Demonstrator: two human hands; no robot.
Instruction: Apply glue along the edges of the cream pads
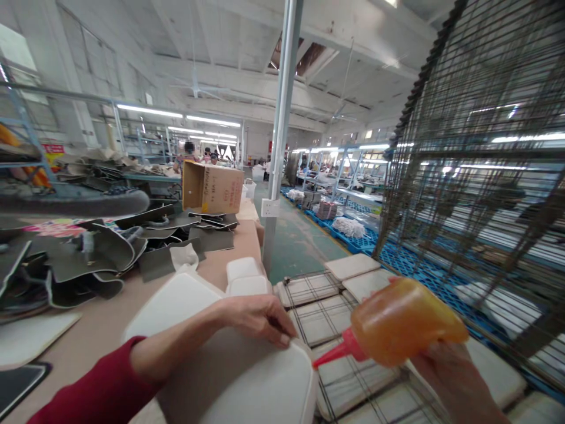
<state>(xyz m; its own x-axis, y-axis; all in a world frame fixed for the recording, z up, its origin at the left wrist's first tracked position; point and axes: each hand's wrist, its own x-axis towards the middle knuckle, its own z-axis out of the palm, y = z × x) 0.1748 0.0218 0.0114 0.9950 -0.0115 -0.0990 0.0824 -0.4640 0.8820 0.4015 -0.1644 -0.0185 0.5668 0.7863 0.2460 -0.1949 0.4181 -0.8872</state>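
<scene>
At the edge of a brown surface (220,265), a white panel (247,380) is pinched by the left hand (256,318); a bottle (406,321) is gripped by the right hand (436,357), its nozzle (335,350) at the panel's rim. Dispensing is apparently under way; steady aim seems needed.

I see the camera up on the person's head, above and behind the fingers (279,337), close to them, facing forward and down, taking in the aisle (289,250) beyond.
</scene>
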